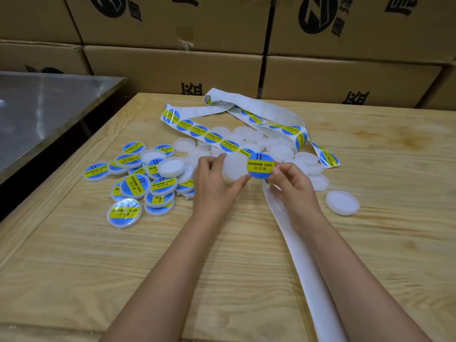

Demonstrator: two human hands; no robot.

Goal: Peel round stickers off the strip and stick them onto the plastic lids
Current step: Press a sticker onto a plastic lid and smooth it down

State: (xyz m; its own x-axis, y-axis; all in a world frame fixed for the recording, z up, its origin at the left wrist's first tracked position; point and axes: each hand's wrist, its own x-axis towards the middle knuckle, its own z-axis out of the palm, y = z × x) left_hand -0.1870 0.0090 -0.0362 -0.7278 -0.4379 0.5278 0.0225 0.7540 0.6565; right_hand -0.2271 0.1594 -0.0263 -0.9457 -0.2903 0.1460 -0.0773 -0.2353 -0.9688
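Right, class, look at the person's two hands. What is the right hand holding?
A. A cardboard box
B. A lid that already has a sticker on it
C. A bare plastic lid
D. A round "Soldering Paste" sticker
D: the right hand pinches a round blue and yellow "Soldering Paste" sticker by its edge, beside the bare plastic lid held in the left hand.

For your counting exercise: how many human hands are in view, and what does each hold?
2. The left hand holds a plain round white plastic lid. The right hand holds a round blue-and-yellow sticker against that lid's right edge. None seems hidden.
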